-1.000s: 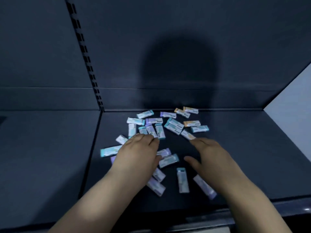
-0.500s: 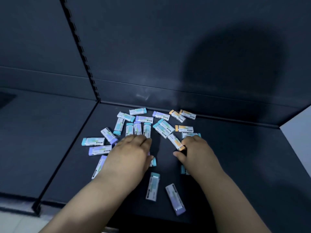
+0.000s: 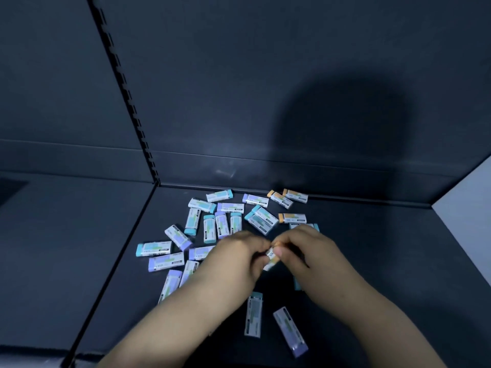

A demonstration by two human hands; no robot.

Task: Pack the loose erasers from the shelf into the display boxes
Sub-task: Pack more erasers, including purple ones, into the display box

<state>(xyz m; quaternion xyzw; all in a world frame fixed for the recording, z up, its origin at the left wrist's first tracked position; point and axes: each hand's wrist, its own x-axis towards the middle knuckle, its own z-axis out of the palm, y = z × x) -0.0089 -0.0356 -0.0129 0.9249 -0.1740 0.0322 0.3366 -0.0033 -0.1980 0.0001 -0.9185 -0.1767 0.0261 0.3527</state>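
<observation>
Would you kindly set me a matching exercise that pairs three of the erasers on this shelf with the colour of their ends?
Things:
1. pinched eraser, between left hand and right hand
2. front eraser, lying nearest the viewer
3. leftmost eraser

Colours:
a. teal end
b. orange end
c. purple end

Pairs: 1-b, 2-c, 3-a

White-sleeved rectangular erasers [image 3: 230, 207] — dark printed text, pale green patches; exposed ends teal, lilac or orange. Flat metal shelf [image 3: 372, 261]: dark slate-blue, plain. Slanted side panel [image 3: 467, 197] — pale grey.
</observation>
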